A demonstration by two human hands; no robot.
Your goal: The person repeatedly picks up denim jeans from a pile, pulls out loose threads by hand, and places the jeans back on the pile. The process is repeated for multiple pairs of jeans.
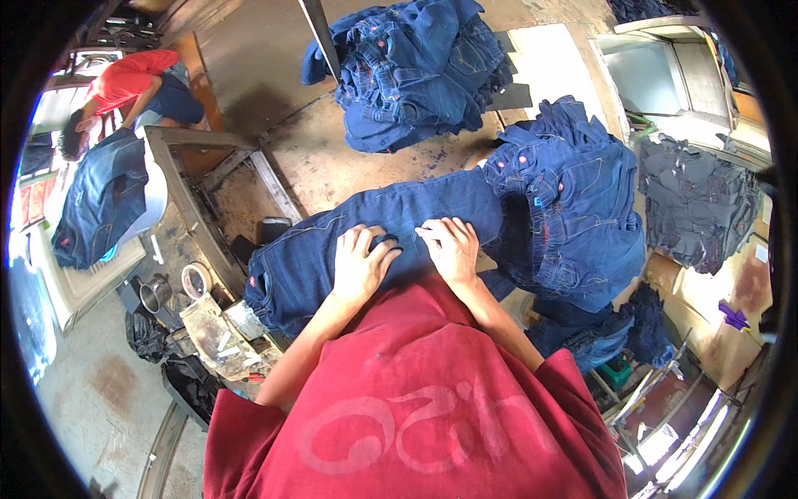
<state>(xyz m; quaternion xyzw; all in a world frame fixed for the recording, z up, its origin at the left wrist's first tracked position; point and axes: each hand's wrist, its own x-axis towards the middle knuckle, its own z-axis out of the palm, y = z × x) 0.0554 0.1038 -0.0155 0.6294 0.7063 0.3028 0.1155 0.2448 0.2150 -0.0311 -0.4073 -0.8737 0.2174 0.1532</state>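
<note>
A pair of dark blue jeans [316, 229] lies lengthwise in front of me, its waist end to the left and its other end running toward a pile of jeans on the right. My left hand [363, 264] rests on the near side of the denim, fingers curled. A small dark thing shows at its fingertips, too unclear to tell whether it is a tool or a fold of cloth. Just to its right, my right hand [453, 251] is bent over the same jeans, thumb and fingertips pinched together. What lies in that pinch is too small to name.
Piles of jeans stand at the right [573, 200] and beyond the table [416, 75]. Dark grey garments [697, 200] are stacked farther right. Left are a wooden frame [187, 208], a tape roll [196, 281] and a metal cup [155, 295]. A person in red [137, 79] bends near more jeans [104, 200].
</note>
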